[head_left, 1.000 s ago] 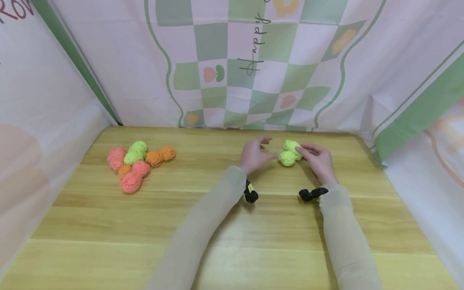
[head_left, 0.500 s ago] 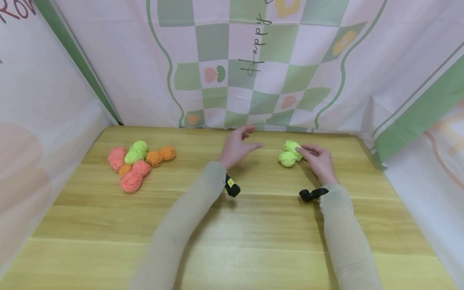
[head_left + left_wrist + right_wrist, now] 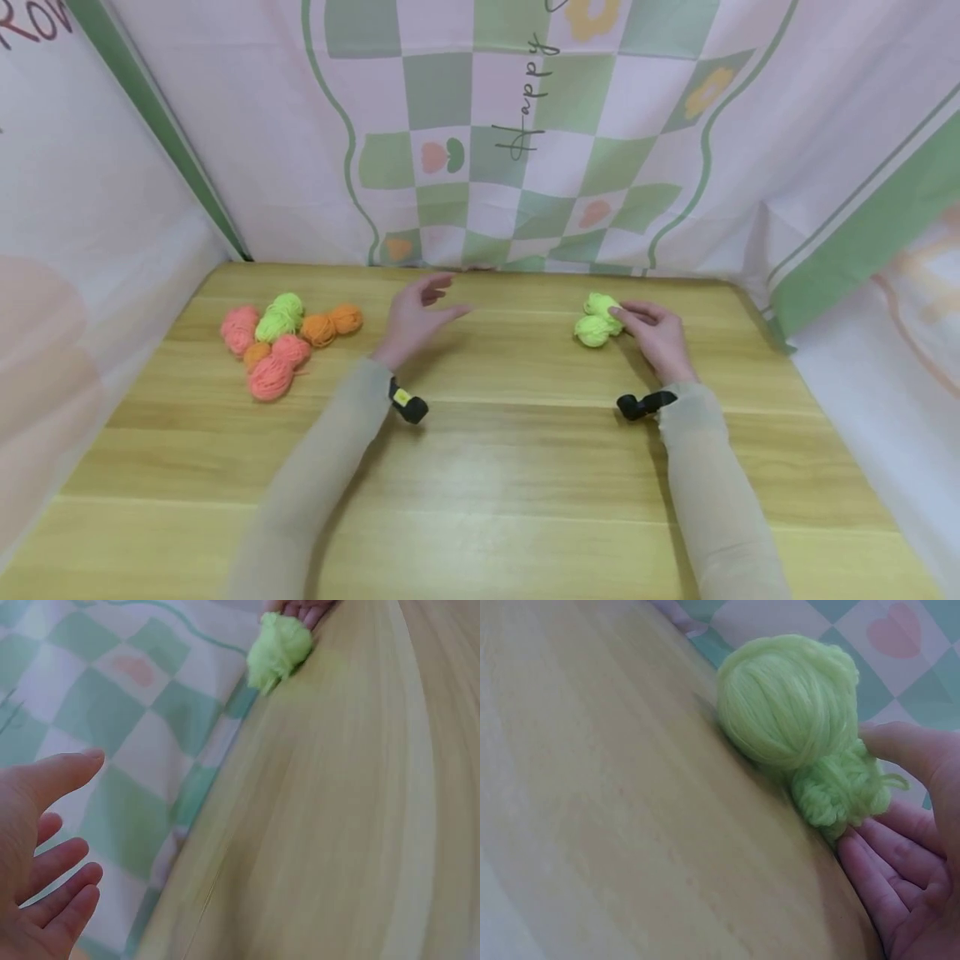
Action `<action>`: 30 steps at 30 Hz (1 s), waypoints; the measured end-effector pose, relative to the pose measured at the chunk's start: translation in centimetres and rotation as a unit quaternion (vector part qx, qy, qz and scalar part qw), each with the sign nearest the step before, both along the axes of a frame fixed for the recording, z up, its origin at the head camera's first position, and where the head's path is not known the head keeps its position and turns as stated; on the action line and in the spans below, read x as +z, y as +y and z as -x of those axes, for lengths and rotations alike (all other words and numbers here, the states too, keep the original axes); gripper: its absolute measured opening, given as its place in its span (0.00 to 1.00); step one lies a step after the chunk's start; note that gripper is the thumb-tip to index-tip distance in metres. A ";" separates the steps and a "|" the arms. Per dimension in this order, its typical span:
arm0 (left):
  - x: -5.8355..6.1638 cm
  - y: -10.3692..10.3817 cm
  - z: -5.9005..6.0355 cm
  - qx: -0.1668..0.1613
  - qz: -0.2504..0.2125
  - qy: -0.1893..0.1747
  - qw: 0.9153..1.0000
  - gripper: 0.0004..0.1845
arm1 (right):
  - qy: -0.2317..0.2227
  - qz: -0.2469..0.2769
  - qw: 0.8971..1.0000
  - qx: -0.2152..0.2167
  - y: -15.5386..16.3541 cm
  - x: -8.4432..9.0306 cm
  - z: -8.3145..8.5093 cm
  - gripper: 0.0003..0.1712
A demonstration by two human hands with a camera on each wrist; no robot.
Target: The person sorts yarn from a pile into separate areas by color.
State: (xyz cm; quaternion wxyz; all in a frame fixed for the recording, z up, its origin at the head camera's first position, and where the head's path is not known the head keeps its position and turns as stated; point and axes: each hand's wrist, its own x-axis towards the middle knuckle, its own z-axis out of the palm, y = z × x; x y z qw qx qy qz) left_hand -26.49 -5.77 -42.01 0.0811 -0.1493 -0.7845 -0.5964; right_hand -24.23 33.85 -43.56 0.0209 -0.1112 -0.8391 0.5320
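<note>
A light green yarn skein [image 3: 592,327] [image 3: 787,705] lies on the wooden table [image 3: 480,467] at the right rear. My right hand [image 3: 632,317] [image 3: 870,799] holds its smaller end between the thumb and the fingers [image 3: 877,862]. My left hand [image 3: 429,302] [image 3: 52,832] hovers over the table's rear middle with fingers spread and relaxed, holding nothing. It is between the green skein and a pile of yarn [image 3: 285,337] on the left. In the left wrist view the green skein [image 3: 279,649] shows far off, with the right hand's fingertips [image 3: 304,609] on it.
The pile holds pink skeins [image 3: 272,375], a green one [image 3: 281,315] and orange ones [image 3: 330,323]. A checked cloth backdrop [image 3: 525,167] hangs close behind the table and along both sides. Bare wood stretches across the front.
My left hand has left the green skein and moved left across the table toward the pile. The right hand and the green skein have stayed put.
</note>
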 end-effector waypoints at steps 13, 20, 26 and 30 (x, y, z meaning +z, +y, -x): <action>4.0 -9.7 -1.8 0.075 0.035 0.025 0.996 0.33 | -0.007 0.006 1.000 -0.007 -0.3 0.0 -0.1 0.45; 6.4 -13.7 -2.0 0.134 0.045 0.027 0.990 0.36 | -0.004 -0.001 1.000 -0.007 -0.2 0.0 0.0 0.46; 6.8 -16.3 -3.1 0.170 0.059 0.017 0.984 0.36 | -0.008 0.000 1.000 -0.008 -0.2 0.0 0.1 0.47; 6.0 -17.9 -3.8 0.186 0.079 -0.003 0.979 0.36 | -0.010 -0.003 1.000 -0.007 -0.1 -0.1 0.0 0.47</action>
